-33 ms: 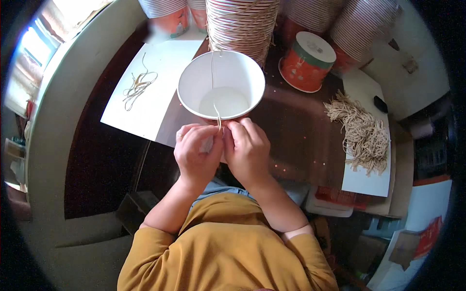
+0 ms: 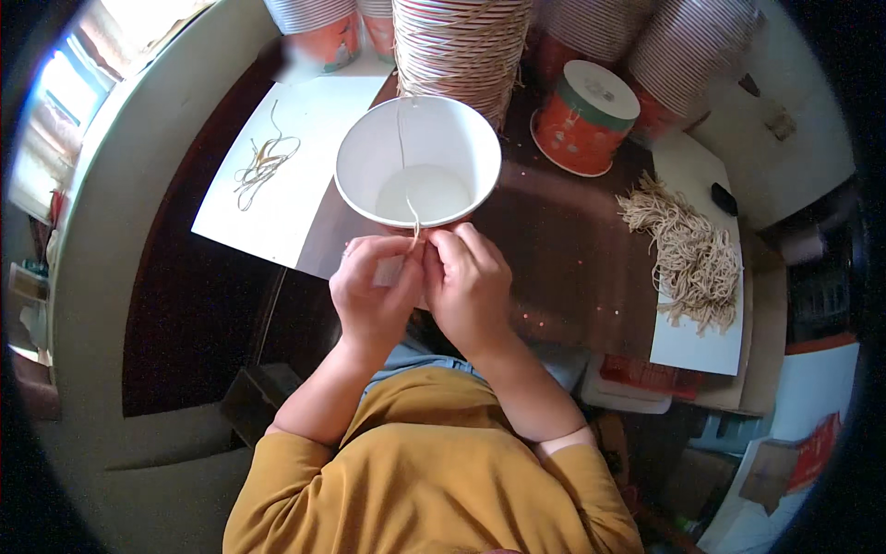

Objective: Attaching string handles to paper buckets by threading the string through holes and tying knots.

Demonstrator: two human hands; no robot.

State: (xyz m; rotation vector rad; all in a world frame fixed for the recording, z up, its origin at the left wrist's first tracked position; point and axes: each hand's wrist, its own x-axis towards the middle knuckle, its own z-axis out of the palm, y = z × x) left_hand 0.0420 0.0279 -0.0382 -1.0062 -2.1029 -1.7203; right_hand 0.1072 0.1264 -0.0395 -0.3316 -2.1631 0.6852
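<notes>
A white-lined paper bucket (image 2: pixel 443 138) stands with its open mouth tipped toward me. A thin beige cord (image 2: pixel 401 138) runs from the far rim, down across the inside and over the near rim. Just outside that near rim, my left hand (image 2: pixel 374 282) pinches the cord's end between thumb and fingertips. My right hand (image 2: pixel 471 282) is closed beside it, fingertips meeting the left ones at the cord. The fingers cover the exact spot where the cord meets the bucket wall.
Behind the bucket rises a tall stack of buckets (image 2: pixel 461 46) with cords. An upturned red and green bucket (image 2: pixel 591 120) stands to its right. A heap of beige cords (image 2: pixel 692 254) lies at the right, a few loose cords (image 2: pixel 265 166) on white board (image 2: pixel 305 111) at the left.
The bucket and both hands have shifted very slightly to the left. Both hands keep their pinch at the near rim.
</notes>
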